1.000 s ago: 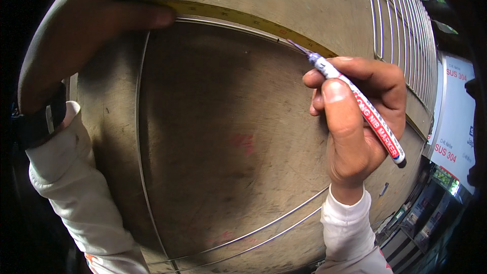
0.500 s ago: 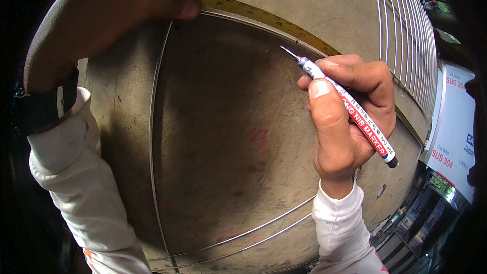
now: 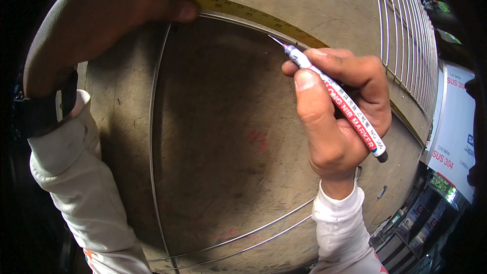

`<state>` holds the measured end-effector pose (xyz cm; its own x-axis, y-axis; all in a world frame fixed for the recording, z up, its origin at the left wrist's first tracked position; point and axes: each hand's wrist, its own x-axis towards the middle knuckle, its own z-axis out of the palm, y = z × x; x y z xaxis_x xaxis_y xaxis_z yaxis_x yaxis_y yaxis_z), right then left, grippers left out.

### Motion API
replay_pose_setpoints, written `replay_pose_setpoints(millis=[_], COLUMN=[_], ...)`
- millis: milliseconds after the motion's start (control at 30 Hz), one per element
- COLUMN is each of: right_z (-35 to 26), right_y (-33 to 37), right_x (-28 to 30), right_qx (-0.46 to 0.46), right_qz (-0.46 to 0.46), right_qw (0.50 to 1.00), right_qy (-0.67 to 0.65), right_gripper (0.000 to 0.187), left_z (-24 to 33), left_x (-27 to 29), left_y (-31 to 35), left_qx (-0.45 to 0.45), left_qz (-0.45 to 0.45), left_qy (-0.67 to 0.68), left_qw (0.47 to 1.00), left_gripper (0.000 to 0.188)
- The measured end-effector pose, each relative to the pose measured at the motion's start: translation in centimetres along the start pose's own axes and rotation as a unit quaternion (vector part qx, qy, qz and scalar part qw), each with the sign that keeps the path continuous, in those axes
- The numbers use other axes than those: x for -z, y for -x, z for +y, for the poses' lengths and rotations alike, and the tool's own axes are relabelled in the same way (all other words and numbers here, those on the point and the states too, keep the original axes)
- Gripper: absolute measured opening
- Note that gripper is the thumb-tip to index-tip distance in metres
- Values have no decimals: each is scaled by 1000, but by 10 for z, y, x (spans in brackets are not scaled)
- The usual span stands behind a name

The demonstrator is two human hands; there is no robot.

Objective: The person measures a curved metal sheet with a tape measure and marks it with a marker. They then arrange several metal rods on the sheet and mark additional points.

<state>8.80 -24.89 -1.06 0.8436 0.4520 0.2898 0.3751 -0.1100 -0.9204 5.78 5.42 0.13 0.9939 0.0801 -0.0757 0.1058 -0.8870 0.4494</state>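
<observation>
At the upper left, my left hand [image 3: 127,12] presses its thumb on the yellow tape measure [image 3: 253,16], its other fingers in shadow. The tape's blade runs rightward along a thin metal rod [image 3: 228,21], close beside it. My right hand [image 3: 345,106] pinches a white and red marker [image 3: 347,105] between thumb and fingers. The marker's long thin nib points up and left, its tip at the rod near the tape; I cannot tell whether it touches. Part of the blade runs behind my right hand and shows again past it.
Another thin rod [image 3: 151,122] runs down the left side, crossing two rods [image 3: 253,231] near the bottom. Several parallel rods [image 3: 401,25] lie at the upper right. Faint red marks [image 3: 257,139] show on the brown work surface [image 3: 203,172]. A pale printed panel [image 3: 454,122] stands at the right.
My right hand has moved a little left and up with the marker, bringing the nib to the rod. My left hand stays nearly in place.
</observation>
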Motion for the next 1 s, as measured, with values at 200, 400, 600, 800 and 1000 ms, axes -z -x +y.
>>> replay_pose_setpoints(millis=[200,400,600,800,1000], right_z=[8,8,9,7,10], right_y=[-2,-3,-3,-4,-2], right_x=[-4,-6,-3,-9,-5], right_qx=[30,26,35,33,25], right_qz=[6,6,-7,-8,-8], right_qw=[1000,1000,999,999,1000], right_qy=[-4,-3,9,-5,13], right_gripper=[17,17,18,19,19], left_z=[5,16,23,26,27], left_x=[1,2,1,11,0], left_y=[3,7,5,7,3], left_qx=[7,14,16,26,18], left_qz=[-6,-15,-23,-25,-30], left_qy=[-4,-4,0,-10,6], left_qw=[1000,1000,1000,999,999], left_gripper=[33,32,31,30,29])
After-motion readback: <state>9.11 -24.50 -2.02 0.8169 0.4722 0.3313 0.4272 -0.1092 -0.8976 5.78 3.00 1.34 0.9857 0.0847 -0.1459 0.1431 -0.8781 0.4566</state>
